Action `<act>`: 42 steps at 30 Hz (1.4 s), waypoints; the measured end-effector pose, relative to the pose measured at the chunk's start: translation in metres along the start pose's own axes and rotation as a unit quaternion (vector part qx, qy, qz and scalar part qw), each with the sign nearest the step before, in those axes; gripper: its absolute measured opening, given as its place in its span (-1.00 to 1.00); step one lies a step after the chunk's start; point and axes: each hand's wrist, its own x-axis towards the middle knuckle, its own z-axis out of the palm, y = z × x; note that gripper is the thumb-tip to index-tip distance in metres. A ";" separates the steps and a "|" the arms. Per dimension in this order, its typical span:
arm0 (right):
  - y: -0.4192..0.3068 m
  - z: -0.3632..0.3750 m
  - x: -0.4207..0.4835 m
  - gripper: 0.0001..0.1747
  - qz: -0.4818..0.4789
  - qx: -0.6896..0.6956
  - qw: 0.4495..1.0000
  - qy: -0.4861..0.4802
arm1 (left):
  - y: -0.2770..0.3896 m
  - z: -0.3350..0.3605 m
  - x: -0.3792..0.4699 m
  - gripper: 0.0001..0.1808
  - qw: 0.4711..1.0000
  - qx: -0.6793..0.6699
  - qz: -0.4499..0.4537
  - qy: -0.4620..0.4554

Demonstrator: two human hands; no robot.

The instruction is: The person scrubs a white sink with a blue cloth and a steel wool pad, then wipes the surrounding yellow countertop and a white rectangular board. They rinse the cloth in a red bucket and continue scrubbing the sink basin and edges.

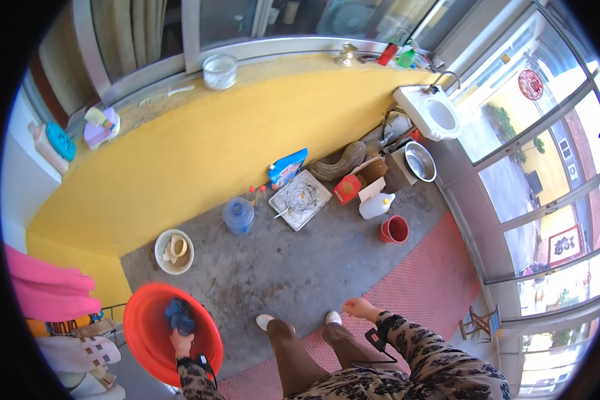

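Note:
Inside a large red plastic basin (pixel 145 345) at the lower left, my left hand (pixel 181 344) grips a dark blue cloth (pixel 178 315). The cloth is bunched, its lower end against my fingers. What the basin rests on is hidden beneath it. Out to the right of my legs, my right hand (pixel 361 307) hangs over the red floor mat (pixel 405 285) with loosely bent fingers and nothing visible in it. Each wrist wears a small black strapped device.
Pink towels (pixel 50 285) hang on a rack left of the basin. Near the yellow wall stand a tub (pixel 186 268), a blue water jug (pixel 238 220), a stained tray (pixel 307 222) and a cardboard box (pixel 372 172). A red bucket (pixel 394 230) and a sink (pixel 432 112) are at right.

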 end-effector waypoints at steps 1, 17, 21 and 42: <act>0.002 -0.004 -0.001 -0.52 -0.010 0.006 1.000 0.015 | -0.010 -0.006 -0.003 -0.24 0.999 -0.008 -0.023 -0.024; 0.132 -0.097 -0.061 -0.53 -0.027 0.121 0.985 0.123 | 0.090 -0.095 -0.177 -0.66 0.924 -0.100 0.201 0.309; 0.187 -0.091 -0.123 -0.56 0.050 0.211 0.950 0.223 | 0.120 -0.130 -0.189 -0.64 0.911 -0.290 0.230 0.181; 0.137 -0.021 -0.275 -0.58 0.149 0.308 0.908 0.240 | 0.040 -0.116 -0.135 -0.75 0.952 -0.295 -0.001 -0.076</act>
